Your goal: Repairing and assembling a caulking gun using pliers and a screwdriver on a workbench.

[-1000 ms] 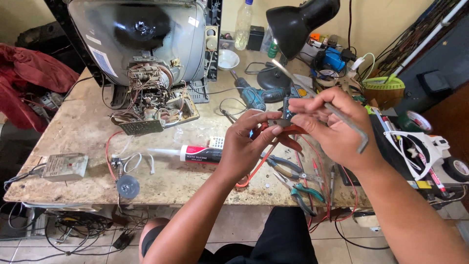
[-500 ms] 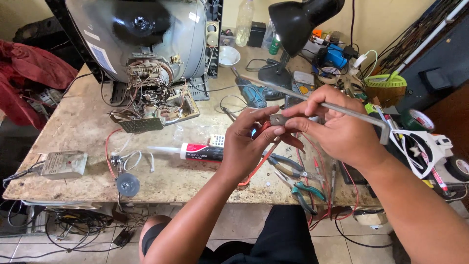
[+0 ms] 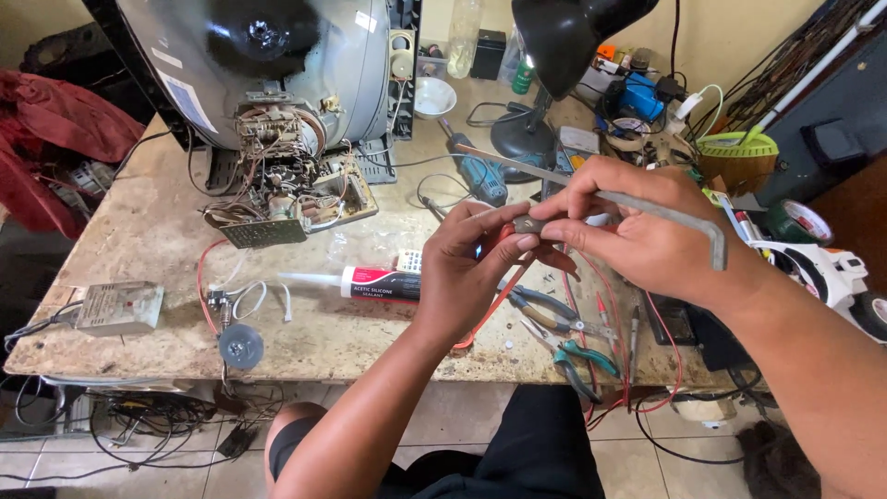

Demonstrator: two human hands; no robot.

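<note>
Left hand (image 3: 476,263) pinching a small grey part (image 3: 528,224), right hand (image 3: 637,231) gripping a bent metal rod (image 3: 637,201), above cluttered desk (image 3: 148,240), pliers (image 3: 564,346) below

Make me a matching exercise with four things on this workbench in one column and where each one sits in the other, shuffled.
Things:
1. long grey metal L-shaped bar
2. white sealant tube with red band
3. black desk lamp
4. teal-handled pliers

Places:
A. lying flat near the middle of the stone table
B. standing at the table's back
C. held in the right hand
D. by the table's front edge

Pairs: 1-C, 2-A, 3-B, 4-D
</note>
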